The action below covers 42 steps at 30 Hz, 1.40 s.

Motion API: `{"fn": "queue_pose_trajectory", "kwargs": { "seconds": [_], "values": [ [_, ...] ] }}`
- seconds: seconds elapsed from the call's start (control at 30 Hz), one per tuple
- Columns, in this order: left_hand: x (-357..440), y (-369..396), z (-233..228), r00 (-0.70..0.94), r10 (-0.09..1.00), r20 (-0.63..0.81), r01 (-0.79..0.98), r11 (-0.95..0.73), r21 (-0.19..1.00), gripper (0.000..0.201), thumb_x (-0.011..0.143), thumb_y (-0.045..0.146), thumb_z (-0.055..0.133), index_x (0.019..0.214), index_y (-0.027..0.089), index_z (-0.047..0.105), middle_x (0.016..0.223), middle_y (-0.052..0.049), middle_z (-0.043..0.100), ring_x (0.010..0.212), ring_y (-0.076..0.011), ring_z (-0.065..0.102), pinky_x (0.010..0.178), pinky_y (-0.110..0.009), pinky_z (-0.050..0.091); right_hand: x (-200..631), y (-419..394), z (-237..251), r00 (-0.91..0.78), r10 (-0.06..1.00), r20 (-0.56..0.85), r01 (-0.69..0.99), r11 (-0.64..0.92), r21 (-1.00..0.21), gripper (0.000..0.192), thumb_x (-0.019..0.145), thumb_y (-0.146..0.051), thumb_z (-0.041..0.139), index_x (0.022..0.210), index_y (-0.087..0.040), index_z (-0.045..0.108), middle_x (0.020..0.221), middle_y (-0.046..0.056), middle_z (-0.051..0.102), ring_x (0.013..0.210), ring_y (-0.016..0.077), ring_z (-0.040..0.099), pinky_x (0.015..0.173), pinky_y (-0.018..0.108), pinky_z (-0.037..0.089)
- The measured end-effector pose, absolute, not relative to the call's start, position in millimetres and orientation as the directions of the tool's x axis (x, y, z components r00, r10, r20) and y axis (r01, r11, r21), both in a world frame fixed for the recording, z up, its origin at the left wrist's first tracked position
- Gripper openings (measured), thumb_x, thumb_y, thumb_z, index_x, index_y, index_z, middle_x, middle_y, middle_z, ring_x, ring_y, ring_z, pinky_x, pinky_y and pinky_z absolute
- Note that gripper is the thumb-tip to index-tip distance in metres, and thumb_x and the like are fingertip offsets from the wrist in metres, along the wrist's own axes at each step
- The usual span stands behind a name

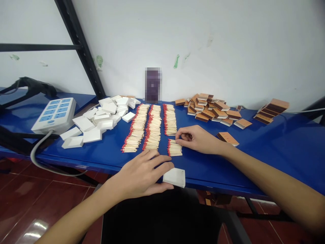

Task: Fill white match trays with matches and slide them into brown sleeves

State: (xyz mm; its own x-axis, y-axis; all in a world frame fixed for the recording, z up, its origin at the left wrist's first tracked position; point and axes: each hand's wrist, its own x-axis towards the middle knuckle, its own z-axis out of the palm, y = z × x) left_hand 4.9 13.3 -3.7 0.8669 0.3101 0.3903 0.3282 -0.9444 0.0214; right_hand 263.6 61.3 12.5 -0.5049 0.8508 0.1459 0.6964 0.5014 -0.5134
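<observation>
The small bundle of red-tipped wooden matches lies on the blue surface, just below three long match rows. The right hand pinches its upper edge with a pressed-together grip, aligning the sticks. The left hand rests flat with spread fingers, steadying the shallow white cardboard tray beside it.

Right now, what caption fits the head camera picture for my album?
Right hand pinches matches on a blue table; left hand touches a white tray.

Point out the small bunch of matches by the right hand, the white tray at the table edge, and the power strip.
small bunch of matches (174, 148), head view, middle of the sticks.
white tray (175, 177), head view, its top face.
power strip (55, 114), head view, its socket face.
</observation>
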Motion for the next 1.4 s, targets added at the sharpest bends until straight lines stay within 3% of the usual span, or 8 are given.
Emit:
{"fn": "queue_pose_trajectory", "kwargs": {
  "seconds": [0.43, 0.57, 0.73, 0.93, 1.17, 1.4],
  "values": [
    [5, 12, -4, 0.863, 0.325, 0.386, 0.342, -0.939, 0.026, 0.036, 0.096, 0.046, 0.052, 0.116, 0.016, 0.058, 0.119, -0.011, 0.066, 0.106, -0.0265, 0.059, 0.095, -0.043, 0.048, 263, 59, 14, -0.539, 0.829, 0.147, 0.66, 0.525, -0.537, 0.026, 0.092, -0.039, 0.053, 0.084, -0.018, 0.065, 0.06, -0.004, 0.045, 0.054, 0.0106, 0.038, 0.055, 0.025, 0.031],
    [5, 12, -4, 0.868, 0.318, 0.381, 0.338, -0.941, 0.015, 0.036, 0.097, 0.046, 0.051, 0.116, 0.015, 0.058, 0.118, -0.011, 0.066, 0.105, -0.0266, 0.059, 0.094, -0.042, 0.048, 261, 55, 19, -0.554, 0.822, 0.135, 0.689, 0.543, -0.48, 0.032, 0.09, -0.048, 0.056, 0.092, -0.018, 0.066, 0.065, -0.003, 0.048, 0.057, 0.0114, 0.042, 0.057, 0.026, 0.032],
    [4, 13, -4, 0.868, 0.314, 0.386, 0.333, -0.943, 0.017, 0.037, 0.097, 0.045, 0.051, 0.115, 0.015, 0.058, 0.116, -0.01, 0.066, 0.103, -0.0267, 0.059, 0.093, -0.042, 0.049, 257, 46, 25, -0.543, 0.837, 0.068, 0.771, 0.529, -0.354, 0.053, 0.079, -0.065, 0.063, 0.107, -0.02, 0.064, 0.069, -0.002, 0.051, 0.065, 0.0159, 0.047, 0.064, 0.028, 0.033],
    [4, 13, -5, 0.865, 0.314, 0.391, 0.331, -0.943, 0.025, 0.037, 0.096, 0.046, 0.052, 0.115, 0.014, 0.058, 0.116, -0.011, 0.066, 0.103, -0.0267, 0.059, 0.093, -0.043, 0.049, 259, 48, 25, -0.521, 0.845, 0.121, 0.777, 0.528, -0.342, 0.049, 0.091, -0.059, 0.049, 0.115, -0.018, 0.063, 0.069, 0.0, 0.053, 0.063, 0.0156, 0.046, 0.063, 0.029, 0.032],
    [5, 12, -3, 0.86, 0.319, 0.397, 0.33, -0.943, 0.043, 0.035, 0.096, 0.045, 0.052, 0.113, 0.015, 0.059, 0.108, -0.01, 0.065, 0.1, -0.025, 0.059, 0.089, -0.04, 0.051, 259, 45, 24, -0.58, 0.81, 0.082, 0.758, 0.574, -0.31, 0.061, 0.073, -0.065, 0.068, 0.112, -0.02, 0.059, 0.094, 0.006, 0.062, 0.079, 0.0209, 0.056, 0.067, 0.03, 0.038],
    [5, 12, -5, 0.836, 0.356, 0.417, 0.369, -0.928, 0.053, 0.034, 0.094, 0.045, 0.054, 0.111, 0.016, 0.058, 0.098, -0.009, 0.059, 0.091, -0.0242, 0.058, 0.08, -0.038, 0.052, 252, 39, 27, -0.575, 0.815, 0.077, 0.756, 0.564, -0.332, 0.037, 0.076, -0.047, 0.069, 0.099, -0.021, 0.055, 0.092, 0.003, 0.06, 0.08, 0.0192, 0.055, 0.066, 0.03, 0.038]
  ]
}}
